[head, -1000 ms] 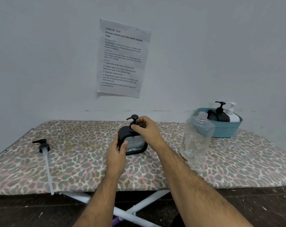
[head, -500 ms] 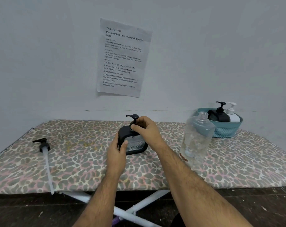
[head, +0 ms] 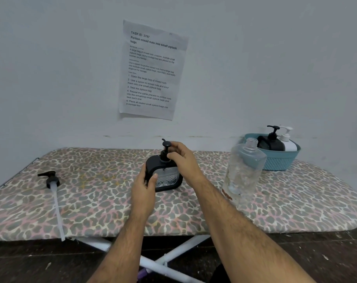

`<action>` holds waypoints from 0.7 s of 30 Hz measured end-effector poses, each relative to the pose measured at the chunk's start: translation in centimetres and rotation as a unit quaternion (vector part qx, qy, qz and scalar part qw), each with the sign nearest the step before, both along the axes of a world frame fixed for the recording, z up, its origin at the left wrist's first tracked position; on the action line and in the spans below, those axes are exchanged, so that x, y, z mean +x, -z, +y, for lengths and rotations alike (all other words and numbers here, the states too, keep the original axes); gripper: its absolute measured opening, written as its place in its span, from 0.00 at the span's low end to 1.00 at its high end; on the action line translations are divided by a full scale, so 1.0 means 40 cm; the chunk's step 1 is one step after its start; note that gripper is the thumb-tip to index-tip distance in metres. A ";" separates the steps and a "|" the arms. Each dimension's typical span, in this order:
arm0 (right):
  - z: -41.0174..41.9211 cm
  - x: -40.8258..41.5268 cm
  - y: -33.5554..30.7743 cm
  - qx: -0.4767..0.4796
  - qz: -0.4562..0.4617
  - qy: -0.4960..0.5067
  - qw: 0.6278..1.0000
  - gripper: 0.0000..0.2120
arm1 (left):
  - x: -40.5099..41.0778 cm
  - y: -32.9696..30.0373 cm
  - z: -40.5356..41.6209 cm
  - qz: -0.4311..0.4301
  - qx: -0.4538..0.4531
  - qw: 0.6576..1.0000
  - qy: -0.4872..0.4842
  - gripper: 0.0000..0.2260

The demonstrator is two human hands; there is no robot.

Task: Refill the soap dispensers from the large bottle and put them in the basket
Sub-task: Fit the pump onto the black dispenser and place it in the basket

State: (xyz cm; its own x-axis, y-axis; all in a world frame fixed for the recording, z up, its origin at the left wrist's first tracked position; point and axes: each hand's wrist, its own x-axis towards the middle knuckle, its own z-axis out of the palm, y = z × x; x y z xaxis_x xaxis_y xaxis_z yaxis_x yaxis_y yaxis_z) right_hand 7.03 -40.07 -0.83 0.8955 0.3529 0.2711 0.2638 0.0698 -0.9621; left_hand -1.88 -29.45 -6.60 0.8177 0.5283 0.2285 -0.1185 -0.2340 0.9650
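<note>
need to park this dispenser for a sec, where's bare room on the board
Widest bare patch: between the loose pump and the left hand. Also free is the right end, in front of the basket and right of the big bottle. Crowded: the back right, where bottle and basket stand close.

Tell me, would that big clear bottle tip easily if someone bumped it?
Probably. The large clear bottle stands tall and narrow on the padded board, looks nearly empty, so likely light. Its neck is uncapped, so whatever remains could spill. The smooth plastic may be slippery.
</note>
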 end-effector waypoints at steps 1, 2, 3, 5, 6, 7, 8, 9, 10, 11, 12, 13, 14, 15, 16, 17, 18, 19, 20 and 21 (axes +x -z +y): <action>0.000 -0.001 -0.001 -0.011 -0.003 0.001 1.000 0.13 | 0.000 0.000 0.001 0.000 0.000 1.000 0.000 0.24; 0.001 -0.001 -0.001 -0.018 -0.007 0.002 1.000 0.11 | 0.001 0.001 0.001 0.000 -0.001 1.000 0.000 0.24; 0.001 0.000 -0.001 -0.023 -0.011 0.005 1.000 0.09 | 0.001 0.001 0.001 -0.001 -0.002 1.000 0.001 0.24; 0.001 0.001 0.001 -0.024 -0.016 0.006 1.000 0.05 | 0.001 0.002 0.000 -0.001 -0.002 1.000 0.000 0.23; 0.001 0.001 0.002 -0.022 -0.017 0.006 1.000 0.05 | 0.001 0.001 0.000 -0.002 -0.003 1.000 0.000 0.23; 0.000 0.000 0.002 -0.021 -0.021 0.006 1.000 0.05 | 0.001 0.001 0.000 -0.003 -0.004 1.000 0.001 0.23; 0.000 0.001 0.003 -0.019 -0.025 0.007 0.999 0.07 | 0.001 0.002 0.000 -0.003 -0.005 1.000 0.002 0.23; 0.001 0.002 0.004 -0.017 -0.029 0.007 0.999 0.08 | 0.001 0.002 0.001 -0.004 -0.005 1.000 0.001 0.23; 0.002 0.002 0.006 -0.011 -0.029 0.008 0.999 0.10 | 0.001 0.002 0.000 -0.005 -0.005 1.000 0.001 0.23; 0.002 0.002 0.006 -0.005 -0.022 0.006 1.000 0.11 | 0.001 0.002 0.000 -0.006 -0.005 1.000 0.002 0.23; 0.003 0.003 0.004 0.005 -0.008 0.004 1.000 0.11 | 0.002 0.003 0.001 -0.006 -0.005 1.000 0.002 0.23; 0.002 0.004 0.001 0.008 0.003 0.000 1.000 0.11 | 0.003 0.004 0.002 -0.005 -0.005 1.000 0.001 0.23; 0.001 0.006 0.000 0.003 0.007 -0.002 1.000 0.11 | 0.004 0.006 0.003 -0.004 -0.005 1.000 0.001 0.23; -0.001 0.008 -0.001 -0.009 0.002 -0.001 1.000 0.12 | 0.005 0.007 0.004 -0.003 -0.005 1.000 0.001 0.23; -0.002 0.008 -0.002 -0.018 -0.005 -0.003 1.000 0.11 | 0.007 0.009 0.005 -0.002 -0.006 1.000 0.001 0.23; -0.002 0.007 -0.002 -0.022 -0.006 -0.006 1.000 0.10 | 0.006 0.009 0.005 0.000 -0.008 1.000 0.002 0.24; -0.002 0.007 0.000 -0.020 -0.005 -0.009 1.000 0.08 | 0.006 0.009 0.005 0.000 -0.010 1.000 0.003 0.23; -0.002 0.007 0.003 -0.016 -0.004 -0.012 1.000 0.07 | 0.006 0.010 0.005 -0.001 -0.010 1.000 0.004 0.23; 0.000 0.007 0.005 -0.012 -0.005 -0.011 1.000 0.07 | 0.005 0.010 0.005 -0.003 -0.007 1.000 0.004 0.23; 0.000 0.006 0.006 -0.009 -0.007 -0.009 1.000 0.07 | 0.006 0.011 0.006 -0.004 -0.006 1.000 0.004 0.22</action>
